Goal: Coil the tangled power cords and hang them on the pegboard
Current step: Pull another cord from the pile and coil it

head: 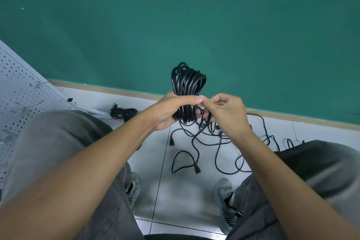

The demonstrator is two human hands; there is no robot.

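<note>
A black power cord coil [187, 82] stands upright in front of me, its loops rising above my fists. My left hand [175, 110] is closed around the coil's middle. My right hand [227, 113] pinches the cord's loose tail right beside the coil. From there the tail drops to the floor and ends in a plug [197, 169]. More tangled black cords [229, 142] lie on the tiles below my hands. The white pegboard [21, 91] leans at the left edge.
Another bundled black cord [123, 113] lies on the floor by the pegboard's foot. A green wall [194, 15] with a tan skirting closes the space ahead. My knees in grey trousers and my grey shoes [224, 191] flank the white tiles.
</note>
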